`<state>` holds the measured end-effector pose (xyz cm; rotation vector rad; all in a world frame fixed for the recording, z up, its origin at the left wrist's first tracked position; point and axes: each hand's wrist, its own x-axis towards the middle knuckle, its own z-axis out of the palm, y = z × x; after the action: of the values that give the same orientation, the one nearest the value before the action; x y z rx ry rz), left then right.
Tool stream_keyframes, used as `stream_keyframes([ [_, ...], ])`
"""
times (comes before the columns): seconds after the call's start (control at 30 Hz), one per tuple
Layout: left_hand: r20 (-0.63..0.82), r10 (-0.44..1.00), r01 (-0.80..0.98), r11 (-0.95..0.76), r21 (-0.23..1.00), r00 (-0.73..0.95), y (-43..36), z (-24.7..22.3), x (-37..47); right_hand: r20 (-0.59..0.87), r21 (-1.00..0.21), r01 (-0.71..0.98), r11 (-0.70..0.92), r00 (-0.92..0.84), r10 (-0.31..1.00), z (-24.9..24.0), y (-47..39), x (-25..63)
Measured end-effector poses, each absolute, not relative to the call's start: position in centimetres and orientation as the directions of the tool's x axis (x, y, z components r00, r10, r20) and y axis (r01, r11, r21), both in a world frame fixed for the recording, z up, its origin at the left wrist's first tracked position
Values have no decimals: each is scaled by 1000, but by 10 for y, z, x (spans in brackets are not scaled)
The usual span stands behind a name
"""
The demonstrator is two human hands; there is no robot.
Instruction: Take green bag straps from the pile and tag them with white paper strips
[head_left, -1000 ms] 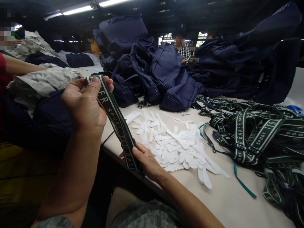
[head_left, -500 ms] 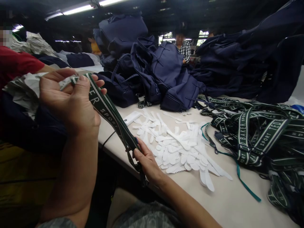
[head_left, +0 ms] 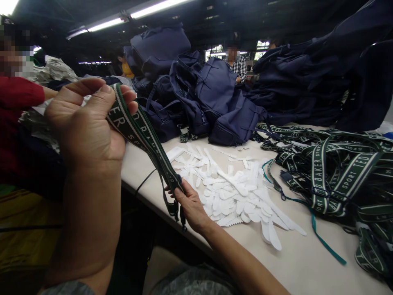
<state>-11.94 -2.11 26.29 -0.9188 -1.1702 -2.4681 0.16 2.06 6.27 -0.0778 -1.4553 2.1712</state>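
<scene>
A dark green webbing strap [head_left: 139, 130] with white edge stripes and white lettering stretches between my two hands, doubled over on itself. My left hand [head_left: 89, 119] is raised at the left and closed on the strap's upper end, thumb against the fingers. Lower down, over the table's front edge, my right hand [head_left: 190, 203] grips the other end. Small dark fittings and a short loop dangle below the right fingers. Beside that hand lies a spread of white paper-like cut pieces [head_left: 233, 188], some with scalloped edges.
Tangled straps [head_left: 334, 176] of the same kind heap at the table's right, with a teal ribbon [head_left: 325, 241] trailing out. Navy backpacks [head_left: 215, 90] pile up behind. A person's red sleeve [head_left: 20, 94] is at the left; another person in a checked shirt [head_left: 239, 67] is farther back.
My left hand has come slightly up and left, with the strap turned so both layers show lettering. The right hand keeps its grip. The view has shifted a little.
</scene>
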Motion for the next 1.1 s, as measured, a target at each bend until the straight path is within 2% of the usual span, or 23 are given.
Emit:
stream_keyframes([
  [0.2, 664, 60, 466, -664, 584, -746, -19, 272, -119, 257, -852, -476, -216, -742, 619, 52, 16, -6],
  [0.3, 682, 23, 513, -640, 572, -731, -16, 270, -120, 292, -831, -526, -183, -692, 660, 48, 15, -4],
  [0.43, 707, -68, 582, -626, 519, -704, -13, 267, -118, 249, -854, -462, -239, -766, 593, 51, 14, 4],
  [0.6, 705, -27, 542, -660, 520, -709, -10, 266, -116, 256, -861, -422, -283, -841, 476, 59, 15, 11],
  [0.7, 694, -34, 534, -666, 521, -719, -6, 267, -118, 281, -887, -415, -205, -834, 474, 58, 12, 5],
  [0.9, 679, -86, 553, -658, 511, -729, -7, 267, -124, 386, -892, -450, 46, -703, 597, 52, 14, -4],
  [1.0, 563, -75, 452, -686, 570, -823, -27, 262, -131, 454, -873, -451, 185, -618, 641, 61, 36, 6],
  [1.1, 293, 74, 168, -678, 716, -953, -53, 247, -142, 544, -835, -414, 362, -523, 657, 83, 67, 23],
])
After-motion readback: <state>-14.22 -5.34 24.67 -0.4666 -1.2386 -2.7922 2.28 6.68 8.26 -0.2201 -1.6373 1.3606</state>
